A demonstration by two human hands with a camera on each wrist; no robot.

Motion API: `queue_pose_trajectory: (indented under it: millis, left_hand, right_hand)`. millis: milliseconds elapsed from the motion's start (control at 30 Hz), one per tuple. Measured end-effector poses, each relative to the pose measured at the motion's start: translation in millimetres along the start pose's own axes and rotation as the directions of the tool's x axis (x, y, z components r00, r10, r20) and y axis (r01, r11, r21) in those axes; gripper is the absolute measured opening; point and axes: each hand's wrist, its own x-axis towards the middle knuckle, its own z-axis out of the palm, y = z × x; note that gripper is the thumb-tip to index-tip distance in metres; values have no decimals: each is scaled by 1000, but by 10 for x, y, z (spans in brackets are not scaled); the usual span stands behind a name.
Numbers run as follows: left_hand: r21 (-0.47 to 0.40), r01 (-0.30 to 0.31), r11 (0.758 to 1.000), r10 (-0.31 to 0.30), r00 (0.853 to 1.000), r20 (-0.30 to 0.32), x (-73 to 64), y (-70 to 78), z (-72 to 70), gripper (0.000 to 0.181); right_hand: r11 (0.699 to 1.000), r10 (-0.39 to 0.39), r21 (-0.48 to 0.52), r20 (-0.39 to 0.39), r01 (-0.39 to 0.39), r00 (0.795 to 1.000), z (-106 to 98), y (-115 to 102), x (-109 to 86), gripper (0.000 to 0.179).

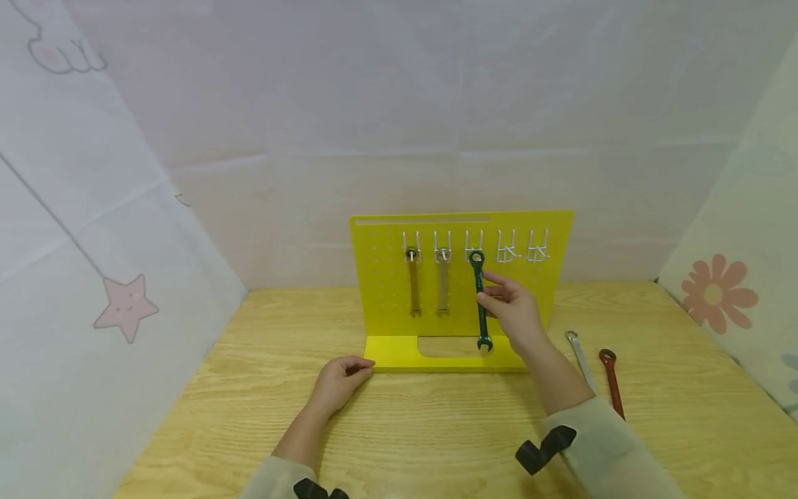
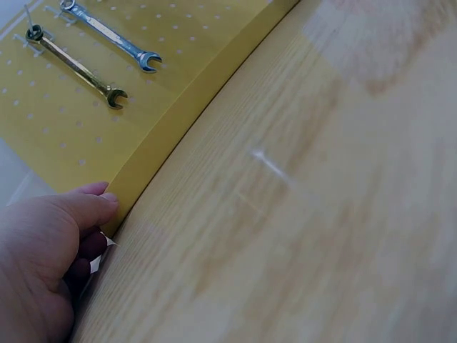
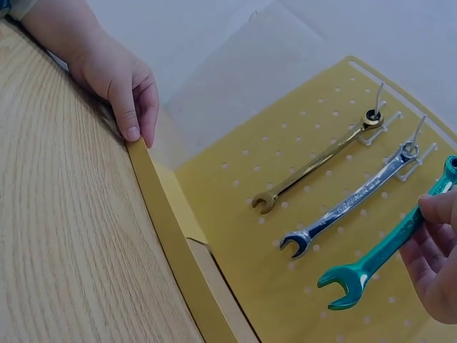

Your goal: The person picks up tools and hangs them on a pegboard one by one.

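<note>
My right hand (image 1: 512,308) pinches a green combination wrench (image 1: 480,298) by its shaft, thumb in front. The wrench hangs upright before the yellow pegboard (image 1: 386,291), ring end up at the third white hook (image 1: 474,239); whether the ring is on the hook I cannot tell. With thumb and fingers, my left hand (image 1: 339,382) pinches the left front corner of the pegboard's base, as the left wrist view also shows. On the two hooks to the left hang a gold wrench (image 3: 318,163) and a silver wrench (image 3: 357,199), open ends down.
Two more white hooks (image 1: 506,246) on the right bear no wrench. On the wooden table (image 1: 411,436), right of the pegboard, lie another silver wrench (image 1: 581,357) and a red wrench (image 1: 613,381), both partly covered by my right arm. A pale cloth wall (image 1: 405,104) stands behind.
</note>
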Motion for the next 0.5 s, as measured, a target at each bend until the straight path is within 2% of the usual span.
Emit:
queue_pose_trajectory:
  millis: [500]
  left_hand:
    - [-8,1,1000,-1,1000,1,2,-18,-3,12]
  right_hand:
    - [999,24,37,-27,-23,999,81,17,157,46]
